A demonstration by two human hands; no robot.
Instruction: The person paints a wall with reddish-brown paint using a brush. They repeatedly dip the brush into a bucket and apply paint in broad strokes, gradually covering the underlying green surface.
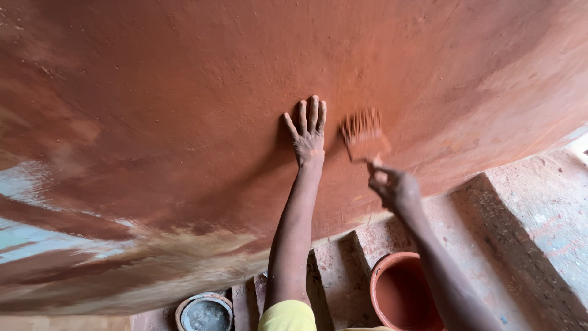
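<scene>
The left hand [308,136] is laid flat against the red-brown wall [184,110], fingers spread and pointing upward. Just to its right, a brush [362,135] is held against the same wall by the right hand [392,187], whose fingers are closed around the handle; the bristles are blurred. Pale, unpainted streaks are seen on the wall at lower left. Below, an orange bucket [398,288] stands on the stained floor [539,208], and a small grey tin [204,312] sits well to its left.
</scene>
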